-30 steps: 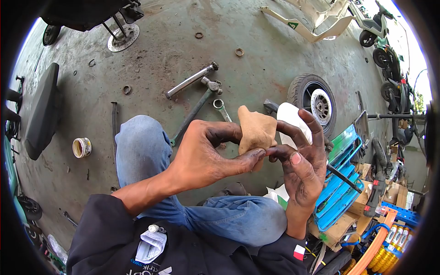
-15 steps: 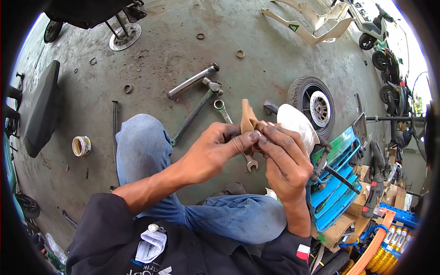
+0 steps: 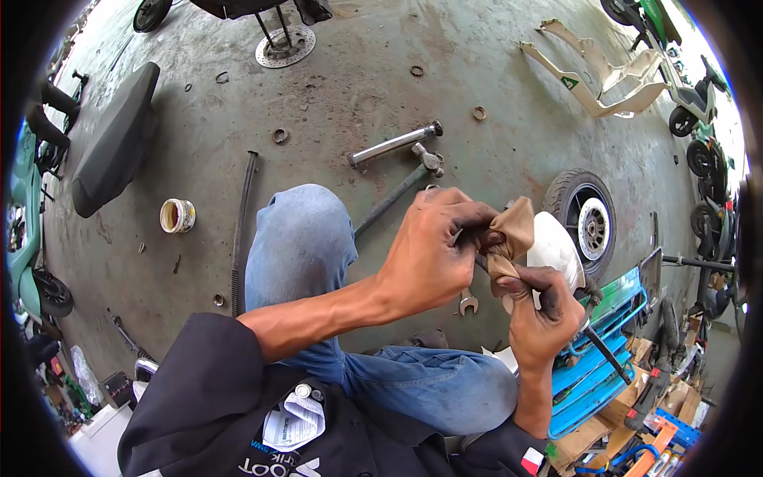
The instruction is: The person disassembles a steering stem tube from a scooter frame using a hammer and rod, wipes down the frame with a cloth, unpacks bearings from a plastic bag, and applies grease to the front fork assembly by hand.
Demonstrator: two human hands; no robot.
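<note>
Both hands are closed on a crumpled brown cloth [image 3: 515, 225] in front of me. My left hand [image 3: 437, 248] pinches it from the left, back of the hand up, fingers curled in. My right hand [image 3: 543, 316] grips its lower end between thumb and fingers, and these fingertips are dark with grime. Whether the cloth is wrapped around something is hidden. Right behind it is a white rounded object [image 3: 554, 248]. Under the hands on the floor lies a wrench [image 3: 469, 302], mostly covered, with its open-end jaw showing.
A hammer [image 3: 397, 195] and a chrome tube [image 3: 395, 145] lie beyond my knee. A wheel [image 3: 594, 226] and blue rack [image 3: 598, 350] stand at the right. On the left are an open tub [image 3: 177, 215], a dark bar [image 3: 243, 222] and a scooter seat [image 3: 119, 143].
My view has turned, so the floor items appear shifted right. My hands have turned and drawn slightly apart, and the cloth is now bunched between them instead of sticking up.
</note>
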